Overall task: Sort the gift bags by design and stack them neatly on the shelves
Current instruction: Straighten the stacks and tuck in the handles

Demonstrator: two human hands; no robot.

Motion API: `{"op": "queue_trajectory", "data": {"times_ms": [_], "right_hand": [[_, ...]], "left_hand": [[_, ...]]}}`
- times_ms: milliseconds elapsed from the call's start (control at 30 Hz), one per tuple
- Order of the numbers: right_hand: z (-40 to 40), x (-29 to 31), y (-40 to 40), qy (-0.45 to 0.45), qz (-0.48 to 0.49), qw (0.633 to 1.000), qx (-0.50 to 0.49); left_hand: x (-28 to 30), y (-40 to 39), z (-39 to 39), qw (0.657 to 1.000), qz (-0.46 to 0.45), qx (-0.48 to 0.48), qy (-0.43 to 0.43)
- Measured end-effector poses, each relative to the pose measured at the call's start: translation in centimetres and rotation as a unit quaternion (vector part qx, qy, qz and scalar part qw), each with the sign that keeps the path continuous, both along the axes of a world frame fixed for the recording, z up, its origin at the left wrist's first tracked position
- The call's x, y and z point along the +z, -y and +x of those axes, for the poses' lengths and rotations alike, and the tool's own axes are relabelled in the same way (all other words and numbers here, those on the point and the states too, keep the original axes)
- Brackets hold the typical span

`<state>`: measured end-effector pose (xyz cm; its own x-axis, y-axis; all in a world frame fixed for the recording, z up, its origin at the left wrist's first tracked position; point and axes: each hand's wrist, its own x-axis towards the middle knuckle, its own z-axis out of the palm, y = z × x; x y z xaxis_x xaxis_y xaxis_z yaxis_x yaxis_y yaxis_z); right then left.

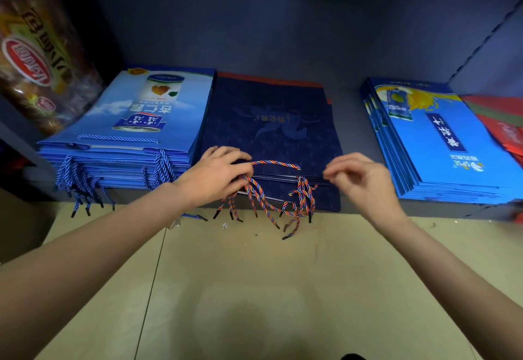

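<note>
1. Gift bags lie flat in piles on a low shelf (368, 209), sorted by look. The left hand (218, 174) rests on the front edge of the dark blue pile (268, 122) in the middle, with its fingers curled on the striped rope handles (263, 198). It seems to hold them, but I cannot tell for sure.
2. The right hand (359, 178) hovers just beside the same pile's front corner. Its fingers are loosely bent and hold nothing.
3. I think the step in hand is tidying this middle pile. The ropes hang in a messy tangle over the shelf edge, toward the floor (254, 289).
4. The next move likely needs both hands to square up the edges and tuck the ropes in, gently, so the top bag does not slide.
5. On the left is a light blue pile (135, 122) with a picture of a can and Chinese words, seen upside down.
6. On the right is a bright blue pile (441, 144) that reads "SPSE", also with Chinese words.
7. Red bags (506, 130) sit at the far right. A brown packet (36, 57) with a red logo stands at the far left.
</note>
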<state>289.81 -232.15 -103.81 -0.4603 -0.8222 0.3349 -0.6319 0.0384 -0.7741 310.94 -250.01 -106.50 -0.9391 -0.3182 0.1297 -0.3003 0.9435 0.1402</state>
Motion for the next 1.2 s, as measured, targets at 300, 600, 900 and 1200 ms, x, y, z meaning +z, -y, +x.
{"op": "queue_trajectory", "data": {"times_ms": [300, 600, 900, 1200], "right_hand": [[2.7, -7.0, 1.1, -0.478, 0.127, 0.866, 0.07], [0.0, -2.5, 2.8, 0.132, 0.158, 0.978, -0.017], [0.7, -2.8, 0.0, 0.309, 0.15, 0.937, -0.064], [3.2, -4.7, -1.6, -0.036, 0.19, 0.98, -0.045]], "left_hand": [[0.7, 1.5, -1.9, 0.955, 0.211, 0.174, -0.119], [0.1, 0.5, -1.5, 0.987, -0.124, -0.031, -0.099], [-0.9, -2.1, -4.9, 0.986, -0.078, -0.095, 0.115], [-1.1, -1.3, -3.4, 0.982, 0.079, 0.012, -0.169]]}}
